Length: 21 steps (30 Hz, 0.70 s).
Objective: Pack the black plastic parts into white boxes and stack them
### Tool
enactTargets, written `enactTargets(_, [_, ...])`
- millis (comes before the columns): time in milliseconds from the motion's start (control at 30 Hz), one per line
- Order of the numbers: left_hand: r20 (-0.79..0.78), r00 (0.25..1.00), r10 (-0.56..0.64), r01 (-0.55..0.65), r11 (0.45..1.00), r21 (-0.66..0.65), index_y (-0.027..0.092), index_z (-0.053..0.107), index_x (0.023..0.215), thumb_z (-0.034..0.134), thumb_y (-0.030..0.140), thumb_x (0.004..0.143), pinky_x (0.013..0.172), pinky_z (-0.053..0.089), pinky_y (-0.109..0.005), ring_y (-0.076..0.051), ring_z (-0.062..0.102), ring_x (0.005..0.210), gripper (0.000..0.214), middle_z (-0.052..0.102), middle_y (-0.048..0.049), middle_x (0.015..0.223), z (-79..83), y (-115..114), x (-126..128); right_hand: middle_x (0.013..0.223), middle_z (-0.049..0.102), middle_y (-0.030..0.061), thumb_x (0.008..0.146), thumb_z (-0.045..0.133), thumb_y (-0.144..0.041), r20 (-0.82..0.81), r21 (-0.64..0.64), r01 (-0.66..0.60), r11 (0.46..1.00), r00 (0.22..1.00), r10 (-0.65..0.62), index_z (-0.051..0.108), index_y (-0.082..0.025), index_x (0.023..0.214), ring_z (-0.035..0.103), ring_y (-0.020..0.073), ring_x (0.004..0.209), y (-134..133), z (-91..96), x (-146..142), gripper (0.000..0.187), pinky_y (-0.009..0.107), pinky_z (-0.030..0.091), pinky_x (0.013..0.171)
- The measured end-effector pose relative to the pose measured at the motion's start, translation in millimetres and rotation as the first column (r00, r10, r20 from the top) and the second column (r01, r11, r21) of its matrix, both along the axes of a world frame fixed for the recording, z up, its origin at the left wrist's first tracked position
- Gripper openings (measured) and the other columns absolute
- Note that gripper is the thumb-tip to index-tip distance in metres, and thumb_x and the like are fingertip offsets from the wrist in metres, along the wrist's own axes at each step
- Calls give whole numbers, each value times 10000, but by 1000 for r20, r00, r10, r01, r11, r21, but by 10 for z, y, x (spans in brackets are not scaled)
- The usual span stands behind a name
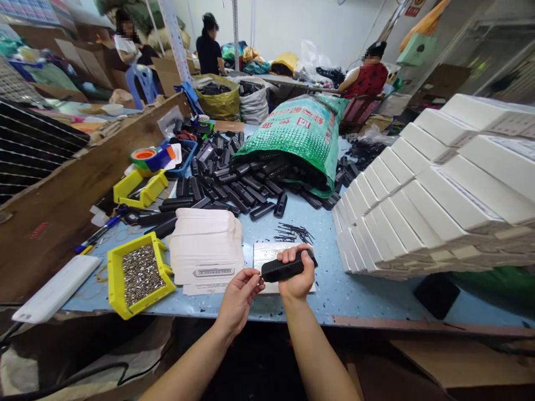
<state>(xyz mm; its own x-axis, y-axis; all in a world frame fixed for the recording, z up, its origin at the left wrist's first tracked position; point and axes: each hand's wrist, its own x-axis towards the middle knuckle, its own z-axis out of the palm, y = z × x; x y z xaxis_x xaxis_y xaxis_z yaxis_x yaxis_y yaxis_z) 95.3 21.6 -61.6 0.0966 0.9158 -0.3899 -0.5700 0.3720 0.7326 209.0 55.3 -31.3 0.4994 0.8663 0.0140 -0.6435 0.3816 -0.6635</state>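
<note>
My right hand is wrapped round a black oblong plastic piece, held level above a white pad on the blue table. At the piece's left end, my left hand pinches with thumb and forefinger; what is between those fingertips is too small to make out. Just beyond the pad lie several thin black sticks. Left of my hands rises a stack of white printed cards. Farther left, a yellow bin contains many small shiny metal parts.
Many similar black pieces spill from a green woven sack. Stacked white boxes lean on the right. A second yellow bin, rolls of tape and a white power strip are on the left. Several people sit or stand farther back.
</note>
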Motion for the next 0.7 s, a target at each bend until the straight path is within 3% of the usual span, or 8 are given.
enactTargets(133, [-58,998,12,-9,998,54,170,587,824,837,277,602,664,492,-195,-69,588,647,352,628,32,738,16,2,3,566,425,-87,772,536,-369,-31,-43,47,998,998,-49,439,-228,777,443,83,504,16,-42,-15,171,245,421,573])
enactTargets(400, [-173,985,24,7,985,173,200,441,754,802,276,643,653,470,-228,-98,600,612,385,614,49,657,-38,26,-19,571,396,-95,739,551,-378,-104,-141,24,990,994,-39,410,-225,776,424,71,493,28,-72,-10,211,223,415,552])
enactTargets(533, [-177,981,75,-34,974,226,209,425,749,782,276,675,682,483,-253,-111,603,636,371,612,42,674,-94,-22,12,573,376,-99,715,559,-381,-188,-231,-1,973,981,-44,391,-221,761,413,63,481,33,-134,-11,237,210,421,530])
enactTargets(700, [-219,965,141,-67,947,313,211,453,727,773,288,686,699,499,-262,-123,595,679,332,608,21,705,-131,-79,23,580,365,-99,718,554,-395,-174,-243,-11,970,984,-32,395,-226,775,416,68,475,15,-160,12,239,213,427,509])
